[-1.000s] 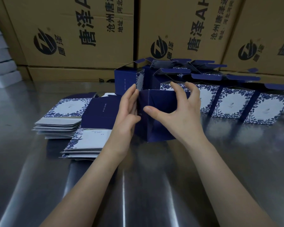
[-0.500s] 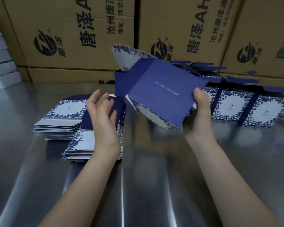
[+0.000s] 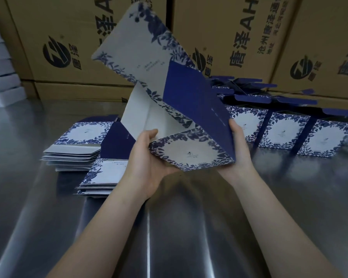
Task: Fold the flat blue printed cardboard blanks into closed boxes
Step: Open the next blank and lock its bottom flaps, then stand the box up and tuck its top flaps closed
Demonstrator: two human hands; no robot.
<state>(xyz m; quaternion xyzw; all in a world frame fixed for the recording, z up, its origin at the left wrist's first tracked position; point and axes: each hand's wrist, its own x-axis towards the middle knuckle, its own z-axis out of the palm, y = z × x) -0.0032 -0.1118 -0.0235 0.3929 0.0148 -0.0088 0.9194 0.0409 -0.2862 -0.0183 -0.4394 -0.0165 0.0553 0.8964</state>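
- Now, ignore the flat stacked blanks (image 3: 84, 135) on the surface (image 3: 28, 197).
- With the left grip (image 3: 147, 167), curled under the half-open blank (image 3: 191, 109) raised midair, push the printed panel square.
- With the right grip (image 3: 238, 151), pinching the navy wall, steady the crease gently.
- Afterwards, park beside the standing boxes (image 3: 285, 135), far right.

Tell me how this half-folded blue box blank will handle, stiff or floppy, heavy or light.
Probably stiff in the panels: the box blank holds its tall flap up unsupported, bending only at creases. Likely light, since the left hand and right hand hold it aloft by its lower corners.
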